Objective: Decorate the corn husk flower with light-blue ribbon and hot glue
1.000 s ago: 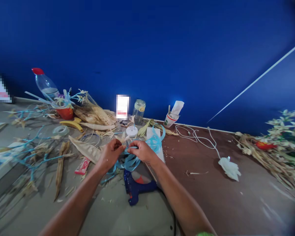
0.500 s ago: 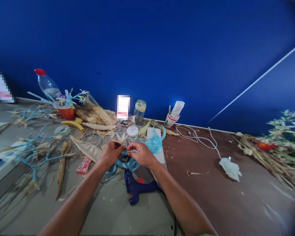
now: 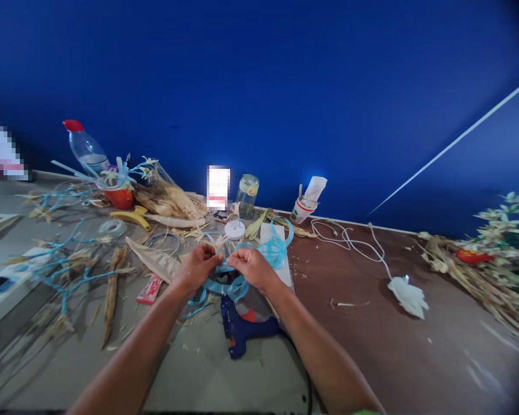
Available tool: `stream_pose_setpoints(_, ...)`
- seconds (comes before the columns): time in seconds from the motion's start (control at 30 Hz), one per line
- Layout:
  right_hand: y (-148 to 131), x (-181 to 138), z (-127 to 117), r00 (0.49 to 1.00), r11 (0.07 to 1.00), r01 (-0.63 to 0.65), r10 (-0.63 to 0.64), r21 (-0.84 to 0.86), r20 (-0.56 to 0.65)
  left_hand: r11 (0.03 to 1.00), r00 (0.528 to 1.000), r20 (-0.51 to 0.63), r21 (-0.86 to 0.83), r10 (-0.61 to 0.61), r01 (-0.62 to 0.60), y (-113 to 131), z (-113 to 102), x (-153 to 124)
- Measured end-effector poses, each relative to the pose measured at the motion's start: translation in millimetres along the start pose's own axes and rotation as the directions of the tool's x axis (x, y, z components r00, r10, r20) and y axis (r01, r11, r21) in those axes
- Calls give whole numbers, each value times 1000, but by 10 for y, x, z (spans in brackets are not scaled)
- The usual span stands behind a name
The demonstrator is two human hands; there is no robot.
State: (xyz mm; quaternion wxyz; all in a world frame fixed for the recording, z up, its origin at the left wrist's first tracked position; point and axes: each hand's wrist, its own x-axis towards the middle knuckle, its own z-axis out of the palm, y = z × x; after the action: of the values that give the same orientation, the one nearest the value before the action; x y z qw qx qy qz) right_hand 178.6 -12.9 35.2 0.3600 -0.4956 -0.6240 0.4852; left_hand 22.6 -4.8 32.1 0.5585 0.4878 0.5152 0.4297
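Observation:
My left hand (image 3: 199,267) and my right hand (image 3: 252,267) meet over the middle of the table, each with thumb and fingertips closed in a pinch. Light blue ribbon (image 3: 274,249) runs to both pinches, and its loops spread behind the right hand and below the two hands. Exactly how the strip lies between the fingertips is too small to tell. A pale dried-husk flower (image 3: 217,242) stands just beyond the fingers. Nearer to me, a dark blue glue gun (image 3: 246,329) rests on its side between my forearms.
Blue stems with husk flowers (image 3: 64,276) cover the left side. Behind are a red cup (image 3: 120,199), a yellow tool (image 3: 130,217), a glass jar (image 3: 247,193) and a white cup (image 3: 301,211). A white cable (image 3: 350,242) and crumpled tissue (image 3: 407,297) lie right.
My fingertips have drawn slightly apart, and a short gap now shows between the two pinches. The whole view has shifted a little; the glue gun stays in place.

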Motion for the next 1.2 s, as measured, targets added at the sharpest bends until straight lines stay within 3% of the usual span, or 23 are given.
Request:
stream_pose_setpoints(0.13, 100, 27, -34, 994, 995, -92, 94, -43, 49, 990, 999, -12, 135, 45, -43, -105, -9, 42)
stream_pose_setpoints(0.27, 122, 33, -38, 993, 993, -101, 105, -57, 62, 976, 993, -50, 197, 104, -92, -181, -30, 79)
stream_pose_setpoints(0.47, 85, 29, 4, 993, 993, -114, 114, 37, -8, 953, 988, 136, 284, 68, -105, -113, -66, 55)
stream_pose_setpoints(0.77, 15, 4, 23, 999, 988, -33, 30, -151, -23, 935, 994, 66, 340, 88, -106, -60, -38, 35)
stream_pose_setpoints(0.83, -24, -17, 35, 1000, 979, -15, 11, -201, -21, 947, 996, 49, 311, 75, -86, -28, -14, 17)
stream_pose_setpoints(1.0, -91, -67, 70, 998, 950, 31, -44, -311, -34, 999, 999, -41, 51, 10, -7, -16, 41, 5)
stream_pose_setpoints(1.2, -96, -59, 73, 999, 977, 26, -34, -213, -34, 980, 1000, -22, -201, -9, 5, -58, 69, 2)
